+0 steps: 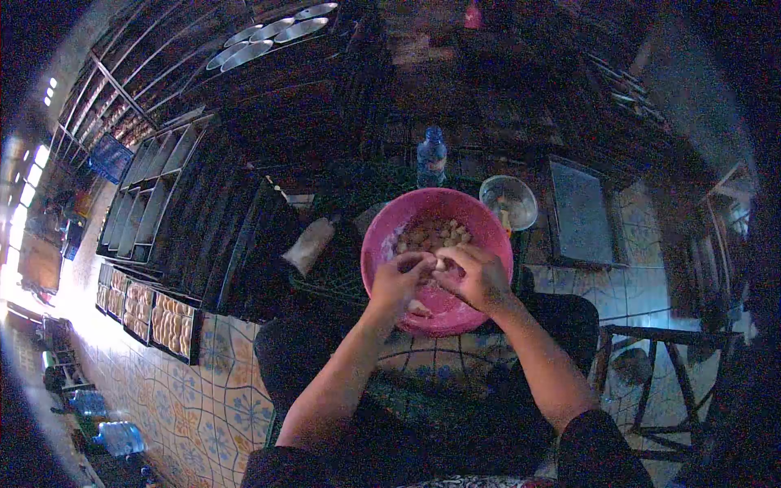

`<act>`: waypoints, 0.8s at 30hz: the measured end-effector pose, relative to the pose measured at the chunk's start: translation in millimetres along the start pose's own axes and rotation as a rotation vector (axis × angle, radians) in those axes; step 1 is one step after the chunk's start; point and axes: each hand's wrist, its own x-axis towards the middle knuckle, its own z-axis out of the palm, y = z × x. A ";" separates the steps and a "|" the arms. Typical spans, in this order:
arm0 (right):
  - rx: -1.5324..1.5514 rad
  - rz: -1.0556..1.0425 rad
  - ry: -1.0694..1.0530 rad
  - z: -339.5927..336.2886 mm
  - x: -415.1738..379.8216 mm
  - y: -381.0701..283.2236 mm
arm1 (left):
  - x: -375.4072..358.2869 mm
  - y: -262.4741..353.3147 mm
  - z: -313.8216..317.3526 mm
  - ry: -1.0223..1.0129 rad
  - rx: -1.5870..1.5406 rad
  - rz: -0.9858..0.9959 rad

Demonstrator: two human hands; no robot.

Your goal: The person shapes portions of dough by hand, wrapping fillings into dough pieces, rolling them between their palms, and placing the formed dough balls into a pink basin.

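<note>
A pink plastic basin (496,236) stands in front of me with many small pale balls (431,234), which look like dough, heaped toward its far side. Over the basin's middle my right hand (478,281) pinches a small pale piece of dough (440,264) between thumb and fingers. My left hand (396,283) is close beside it, fingers curled together; whatever is inside them is hidden. A larger pale lump (419,309) lies low in the basin, below the hands. White powder marks the basin's inner wall.
Behind the basin stands a blue-tinted plastic bottle (433,154); a metal bowl (509,202) is at its right. A clear bag (310,244) lies left. Trays of bread (154,315) sit on the tiled floor. A metal tray (579,211) and dark stool (667,346) are on the right.
</note>
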 end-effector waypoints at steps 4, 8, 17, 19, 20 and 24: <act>-0.002 0.013 0.011 3.7 0.9 0.5 | 14.5 -18.0 -3.5 0.088 0.019 0.020; 0.025 0.031 -0.009 3.0 -2.0 3.5 | 17.0 -25.6 -1.5 0.158 0.105 0.314; 0.067 0.066 -0.077 0.2 -5.3 8.5 | 6.8 -16.5 3.4 0.073 0.427 0.580; 0.060 0.129 -0.127 -3.6 -3.5 4.9 | 2.6 -9.9 5.1 0.018 0.173 0.325; 0.060 0.131 -0.124 -5.4 -3.3 5.4 | 3.1 -9.4 6.0 0.015 0.175 0.325; 0.083 0.095 -0.068 -5.3 -5.0 10.8 | 24.8 -29.9 -5.6 -0.080 -0.048 -0.061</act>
